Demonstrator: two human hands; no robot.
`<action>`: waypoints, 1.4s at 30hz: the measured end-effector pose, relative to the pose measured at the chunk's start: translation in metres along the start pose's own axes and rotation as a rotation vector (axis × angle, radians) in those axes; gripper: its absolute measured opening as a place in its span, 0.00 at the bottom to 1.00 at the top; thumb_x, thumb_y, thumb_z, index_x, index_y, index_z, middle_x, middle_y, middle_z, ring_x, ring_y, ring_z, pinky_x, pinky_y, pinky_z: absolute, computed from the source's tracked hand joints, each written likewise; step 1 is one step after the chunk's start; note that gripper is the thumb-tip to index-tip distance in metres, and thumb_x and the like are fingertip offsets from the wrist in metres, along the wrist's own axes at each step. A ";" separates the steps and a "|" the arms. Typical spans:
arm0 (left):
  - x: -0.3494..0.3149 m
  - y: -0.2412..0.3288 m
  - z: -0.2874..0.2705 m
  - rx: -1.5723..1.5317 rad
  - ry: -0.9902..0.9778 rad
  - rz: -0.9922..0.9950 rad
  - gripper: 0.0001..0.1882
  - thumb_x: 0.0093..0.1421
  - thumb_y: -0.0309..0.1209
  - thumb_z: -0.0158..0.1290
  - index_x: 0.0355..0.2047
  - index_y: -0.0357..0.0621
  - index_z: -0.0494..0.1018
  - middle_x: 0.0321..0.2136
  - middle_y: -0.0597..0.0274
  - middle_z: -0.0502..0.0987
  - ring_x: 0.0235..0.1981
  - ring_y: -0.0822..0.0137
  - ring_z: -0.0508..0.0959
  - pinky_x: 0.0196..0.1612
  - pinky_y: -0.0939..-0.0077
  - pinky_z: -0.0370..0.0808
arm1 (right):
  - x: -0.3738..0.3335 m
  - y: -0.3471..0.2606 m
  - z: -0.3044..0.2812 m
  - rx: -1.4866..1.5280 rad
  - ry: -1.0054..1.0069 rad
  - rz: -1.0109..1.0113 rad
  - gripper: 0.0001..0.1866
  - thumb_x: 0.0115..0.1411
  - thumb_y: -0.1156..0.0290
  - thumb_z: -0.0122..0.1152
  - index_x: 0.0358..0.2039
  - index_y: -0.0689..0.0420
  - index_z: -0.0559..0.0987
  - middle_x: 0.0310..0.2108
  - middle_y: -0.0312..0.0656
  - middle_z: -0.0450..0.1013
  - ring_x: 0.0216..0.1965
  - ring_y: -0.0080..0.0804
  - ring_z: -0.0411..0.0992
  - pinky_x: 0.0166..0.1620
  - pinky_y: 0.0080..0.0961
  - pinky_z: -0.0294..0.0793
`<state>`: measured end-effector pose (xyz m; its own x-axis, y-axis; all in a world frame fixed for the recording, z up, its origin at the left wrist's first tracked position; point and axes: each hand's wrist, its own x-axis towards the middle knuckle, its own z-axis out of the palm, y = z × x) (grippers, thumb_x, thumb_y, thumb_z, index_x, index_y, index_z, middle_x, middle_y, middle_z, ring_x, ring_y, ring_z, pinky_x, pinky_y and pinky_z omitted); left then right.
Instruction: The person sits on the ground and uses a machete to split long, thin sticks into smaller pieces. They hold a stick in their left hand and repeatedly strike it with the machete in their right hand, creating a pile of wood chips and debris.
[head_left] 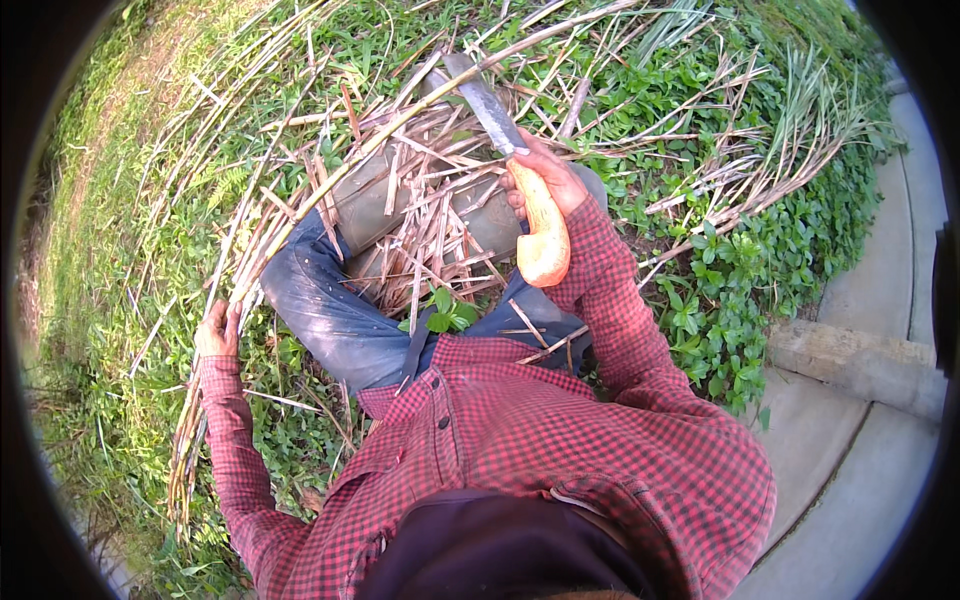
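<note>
My right hand point(545, 177) is closed round the orange wooden handle of a machete point(490, 112). Its grey blade points up and left, away from me. One long dry stalk point(400, 117) runs slantwise from the lower left to the top and crosses the blade close to its tip. At the stalk's lower end, my left hand point(218, 332) is closed on it, beside a bundle of similar stalks point(187, 440) on the grass. Between my bent legs lies a heap of split, cut stalk pieces point(430, 225).
Leafy stalks point(770, 180) lie spread on the grass at the right. More long stalks point(215, 115) stretch along the left. A concrete path point(850, 480) with a raised crosspiece point(850, 362) borders the right side. My blue trousers point(330, 310) flank the heap.
</note>
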<state>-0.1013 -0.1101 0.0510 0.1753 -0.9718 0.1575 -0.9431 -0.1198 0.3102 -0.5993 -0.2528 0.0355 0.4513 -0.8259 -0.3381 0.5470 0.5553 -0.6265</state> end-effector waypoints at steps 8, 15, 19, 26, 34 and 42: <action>0.007 0.020 0.020 0.017 -0.033 0.092 0.13 0.55 0.41 0.50 0.26 0.44 0.70 0.11 0.59 0.65 0.12 0.64 0.62 0.18 0.71 0.61 | -0.011 0.032 0.036 -0.069 -0.077 0.077 0.34 0.52 0.74 0.54 0.59 0.49 0.54 0.22 0.39 0.66 0.17 0.28 0.67 0.19 0.25 0.70; -0.024 -0.027 0.000 0.070 -0.012 0.046 0.13 0.54 0.40 0.51 0.28 0.41 0.72 0.14 0.55 0.69 0.14 0.60 0.68 0.20 0.71 0.65 | -0.012 -0.008 -0.017 -0.093 0.151 -0.036 0.36 0.52 0.70 0.53 0.60 0.46 0.49 0.22 0.42 0.65 0.16 0.30 0.66 0.17 0.26 0.69; -0.038 -0.036 0.013 0.104 -0.051 0.039 0.14 0.54 0.40 0.52 0.23 0.40 0.70 0.13 0.54 0.67 0.14 0.60 0.66 0.20 0.70 0.63 | 0.004 -0.033 -0.054 0.001 0.249 -0.229 0.37 0.52 0.71 0.52 0.60 0.40 0.47 0.20 0.42 0.64 0.15 0.31 0.66 0.16 0.27 0.68; -0.012 -0.030 0.012 0.130 -0.038 0.036 0.15 0.54 0.41 0.51 0.22 0.41 0.69 0.09 0.57 0.63 0.10 0.63 0.60 0.17 0.71 0.60 | -0.022 0.072 0.028 -0.075 -0.132 0.177 0.39 0.51 0.74 0.56 0.60 0.44 0.50 0.22 0.37 0.68 0.18 0.24 0.67 0.19 0.20 0.68; -0.053 -0.079 -0.002 -0.080 -0.047 -0.125 0.17 0.51 0.39 0.55 0.22 0.35 0.70 0.11 0.61 0.66 0.13 0.75 0.62 0.17 0.77 0.61 | -0.044 0.017 -0.024 -0.274 0.521 -0.422 0.39 0.52 0.73 0.55 0.61 0.47 0.45 0.18 0.39 0.65 0.12 0.28 0.65 0.14 0.25 0.68; -0.044 -0.064 0.010 0.048 -0.159 -0.141 0.22 0.53 0.43 0.52 0.15 0.37 0.62 0.10 0.58 0.59 0.14 0.69 0.56 0.20 0.71 0.60 | 0.040 -0.100 -0.097 -0.538 0.653 -0.438 0.42 0.48 0.77 0.57 0.61 0.44 0.48 0.20 0.43 0.69 0.14 0.32 0.68 0.17 0.28 0.71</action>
<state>-0.0512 -0.0614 0.0144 0.2632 -0.9641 -0.0351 -0.9255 -0.2626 0.2729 -0.7049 -0.3510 0.0164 -0.2885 -0.9318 -0.2202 0.1031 0.1984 -0.9747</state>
